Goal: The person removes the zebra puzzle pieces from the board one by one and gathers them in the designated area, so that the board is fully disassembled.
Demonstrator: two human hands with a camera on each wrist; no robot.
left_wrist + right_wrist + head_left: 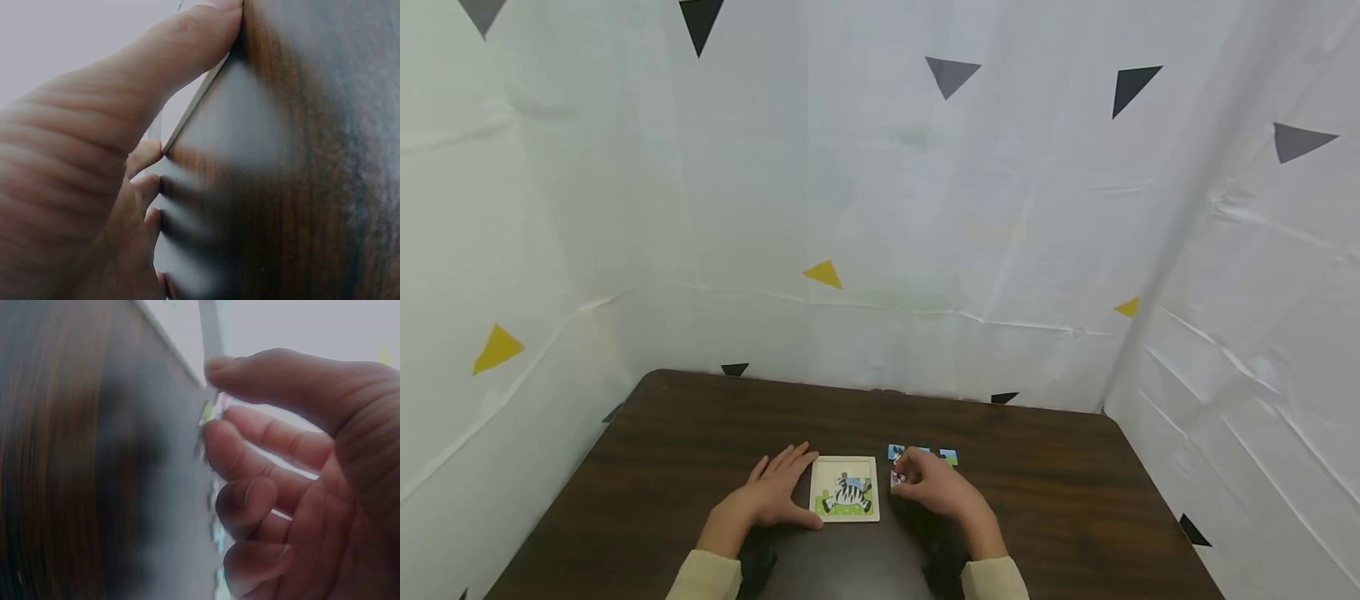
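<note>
A square jigsaw tray with a pale wooden border lies on the table, with a partly assembled zebra picture inside it. My left hand rests at its left side, fingers spread, the thumb at the near left corner and a fingertip by the far left corner. In the left wrist view, the thumb touches the tray's edge. To the right of the tray, my right hand pinches a small puzzle piece with pink on it. The right wrist view is blurred, with the piece between thumb and fingers.
Loose puzzle pieces lie just beyond the right hand, among them a blue and green one and a blue one; the hand partly covers others. The dark wooden table meets a white curtain with coloured triangles behind and on both sides.
</note>
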